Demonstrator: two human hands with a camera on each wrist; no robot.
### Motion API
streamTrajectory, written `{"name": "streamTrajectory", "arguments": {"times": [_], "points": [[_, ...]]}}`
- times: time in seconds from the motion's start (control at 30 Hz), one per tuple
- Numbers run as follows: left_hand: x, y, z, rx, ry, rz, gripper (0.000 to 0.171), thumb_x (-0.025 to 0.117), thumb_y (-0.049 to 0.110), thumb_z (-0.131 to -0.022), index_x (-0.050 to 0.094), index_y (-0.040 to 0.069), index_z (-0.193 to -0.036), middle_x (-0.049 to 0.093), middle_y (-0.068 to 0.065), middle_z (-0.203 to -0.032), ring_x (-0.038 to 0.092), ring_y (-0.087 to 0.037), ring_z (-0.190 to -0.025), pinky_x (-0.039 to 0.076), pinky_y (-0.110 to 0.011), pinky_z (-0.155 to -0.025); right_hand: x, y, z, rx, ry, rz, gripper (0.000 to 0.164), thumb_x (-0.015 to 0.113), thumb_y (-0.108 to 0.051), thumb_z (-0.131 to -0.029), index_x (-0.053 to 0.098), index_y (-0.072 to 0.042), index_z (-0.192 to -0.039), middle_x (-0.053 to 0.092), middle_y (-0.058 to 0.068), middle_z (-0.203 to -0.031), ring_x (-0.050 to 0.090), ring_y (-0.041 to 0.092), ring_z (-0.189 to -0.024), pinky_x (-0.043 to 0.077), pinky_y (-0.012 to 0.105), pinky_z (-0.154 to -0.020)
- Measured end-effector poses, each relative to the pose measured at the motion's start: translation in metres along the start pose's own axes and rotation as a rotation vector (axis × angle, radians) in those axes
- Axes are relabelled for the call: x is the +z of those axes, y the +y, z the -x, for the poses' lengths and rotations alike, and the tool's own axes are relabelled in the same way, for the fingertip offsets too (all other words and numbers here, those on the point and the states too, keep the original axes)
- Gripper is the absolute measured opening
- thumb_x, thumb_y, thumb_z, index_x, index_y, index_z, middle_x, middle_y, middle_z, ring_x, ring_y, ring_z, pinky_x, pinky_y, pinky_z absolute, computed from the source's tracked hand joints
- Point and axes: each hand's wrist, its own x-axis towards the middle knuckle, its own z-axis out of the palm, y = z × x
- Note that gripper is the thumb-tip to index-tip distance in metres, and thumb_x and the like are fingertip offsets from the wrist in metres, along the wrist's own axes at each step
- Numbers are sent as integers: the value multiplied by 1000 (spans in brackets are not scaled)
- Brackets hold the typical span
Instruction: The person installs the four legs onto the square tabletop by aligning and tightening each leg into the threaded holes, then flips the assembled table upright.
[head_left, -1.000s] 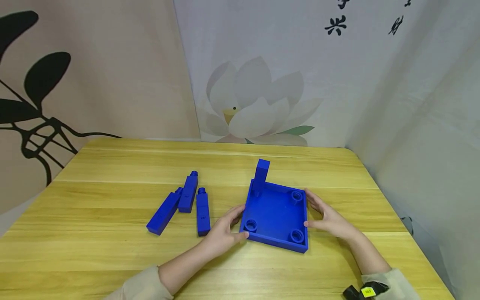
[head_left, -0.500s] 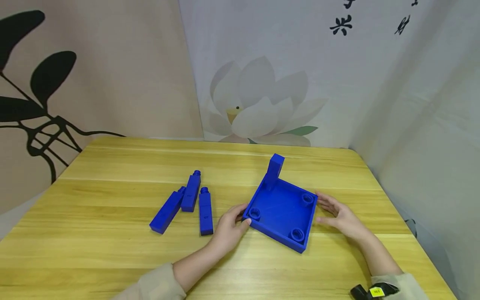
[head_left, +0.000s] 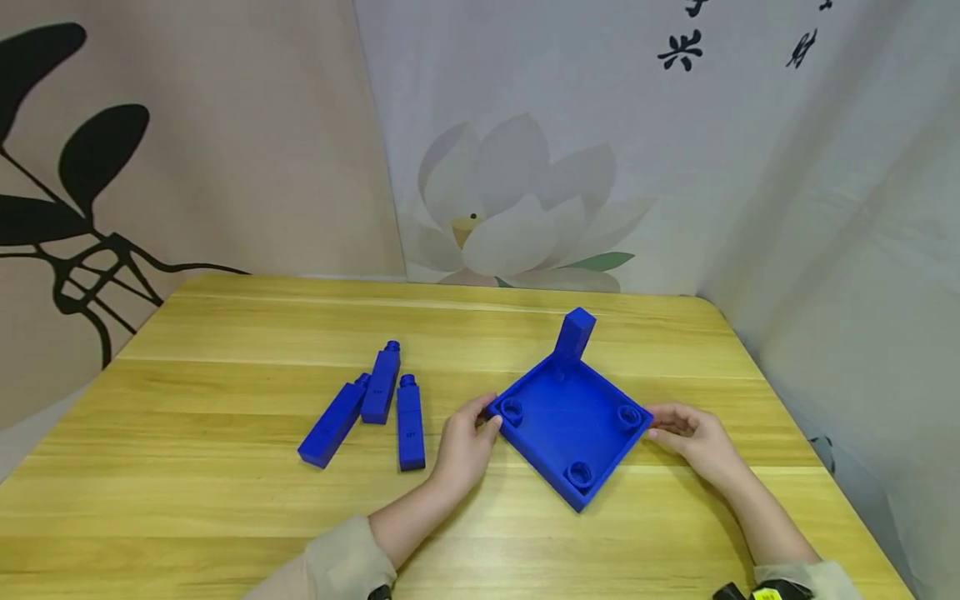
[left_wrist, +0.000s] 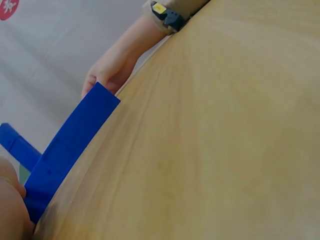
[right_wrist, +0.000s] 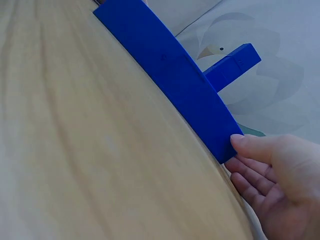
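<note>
A blue square tabletop (head_left: 555,421), underside up with a raised rim, is turned with one corner toward me. Round sockets show in its left, near and right corners; a blue table leg (head_left: 574,335) stands upright in the far corner. My left hand (head_left: 461,450) pinches the left corner, thumb on the near side and fingers behind. At the right corner, my right hand (head_left: 705,446) holds the edge; in the right wrist view its thumb (right_wrist: 250,145) presses the corner with the fingers curled beside it. The left wrist view shows only part of my left hand (left_wrist: 10,200).
Three loose blue table legs with threaded ends lie left of my left hand: one slanted leg (head_left: 333,423), one behind it (head_left: 381,383), and one nearest the hand (head_left: 411,425). A wooden table (head_left: 225,500) carries everything. Printed curtains (head_left: 525,167) hang behind it.
The tabletop has turned clockwise, its upright leg swinging from the far left to the far corner. My right hand came off its right side, then took the right corner. The loose legs stayed put.
</note>
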Motion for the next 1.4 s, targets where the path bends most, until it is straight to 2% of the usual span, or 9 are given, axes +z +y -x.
{"name": "streamTrajectory", "arguments": {"times": [0.27, 0.47, 0.63, 0.8, 0.93, 1.17, 1.4], "points": [[2, -2, -8, -7, 45, -9, 30, 62, -5, -89, 61, -11, -118, 65, -22, -109, 62, -31, -98, 52, -40, -84, -5, -1, 9, 32, -35, -23, 22, 72, -2, -84, 67, 7, -103, 71, 8, -93, 66, 13, -83, 55, 26, -68], [2, -3, -14, -30, 62, 24, 28, 63, -5, -89, 61, -12, -116, 65, -21, -105, 63, -31, -96, 53, -39, -83, -8, -2, 14, -34, -157, -93, 18, 72, 8, -79, 67, 8, -96, 69, 7, -86, 64, 13, -76, 54, 26, -64], [2, -3, -17, -38, 90, 48, 25, 65, -5, -87, 63, -12, -111, 65, -20, -102, 64, -32, -94, 53, -37, -84, -9, -3, 15, -67, -274, -177, 20, 69, 15, -78, 64, 8, -96, 69, 6, -85, 64, 11, -77, 55, 27, -65], [1, -4, -19, -31, 86, 68, 25, 66, -6, -86, 63, -12, -109, 64, -20, -103, 64, -32, -96, 52, -35, -86, -10, -1, 14, -64, -323, -221, 23, 68, 13, -80, 60, 11, -102, 68, 6, -90, 65, 16, -80, 55, 28, -68], [-1, -3, -19, -47, 46, 61, 31, 70, 1, -85, 62, -12, -113, 64, -20, -107, 62, -33, -102, 50, -37, -90, -10, 0, 14, -61, -334, -230, 31, 70, 9, -81, 57, 15, -109, 68, 8, -96, 65, 20, -85, 56, 29, -70], [-4, -3, -18, -85, -38, 59, 52, 77, 10, -81, 57, -10, -125, 59, -21, -123, 57, -34, -113, 46, -40, -96, -9, 0, 12, -79, -360, -278, 55, 66, 13, -82, 39, 21, -130, 63, 2, -120, 63, 14, -95, 55, 26, -74], [-8, -4, -16, -106, -201, 32, 73, 80, 16, -79, 44, -4, -139, 49, -22, -136, 45, -35, -127, 37, -42, -104, -5, 3, 10, -94, -377, -300, 70, 68, 14, -80, 32, 15, -140, 55, 3, -133, 62, 15, -94, 54, 27, -77]]}}
